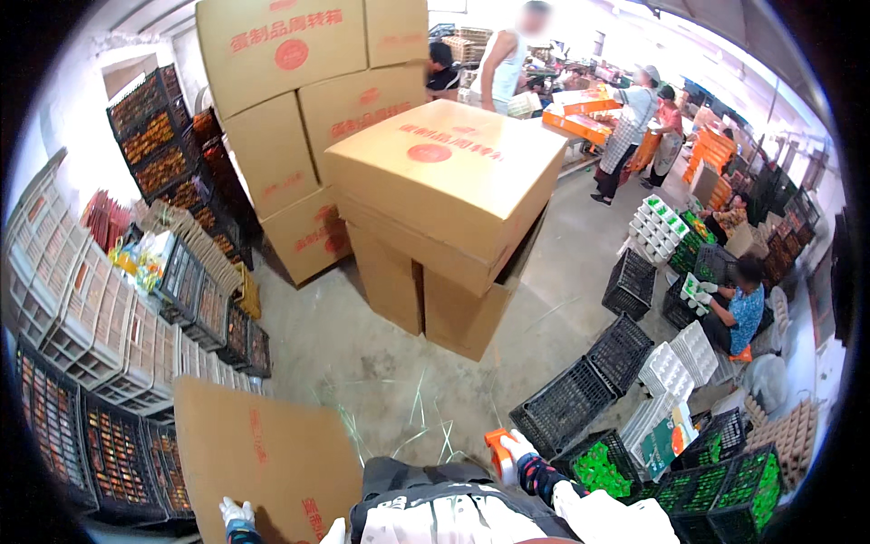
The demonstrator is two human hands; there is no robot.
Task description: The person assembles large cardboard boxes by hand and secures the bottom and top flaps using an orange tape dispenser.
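My left hand (237,512), in a white glove, is at the lower left in front of a flat, folded brown cardboard box (272,453). Its fingers look stretched and slightly apart, seemingly resting against the board. At the lower middle, my right hand (518,445), also gloved, is closed around an orange tape dispenser (499,456); how its fingers wrap it is partly hidden. Ahead of me on the floor stands a large cardboard box (453,172) with red print, set over other upright boxes (385,281).
Tall stacked cartons (281,72) rise behind the box. Stacked crates (109,308) line the left. Black crates (571,399), some holding green pieces (603,467), and egg trays (666,372) stand right. A seated person (743,308) handles trays; others stand farther back. Loose straw-like strips (421,422) lie on the floor.
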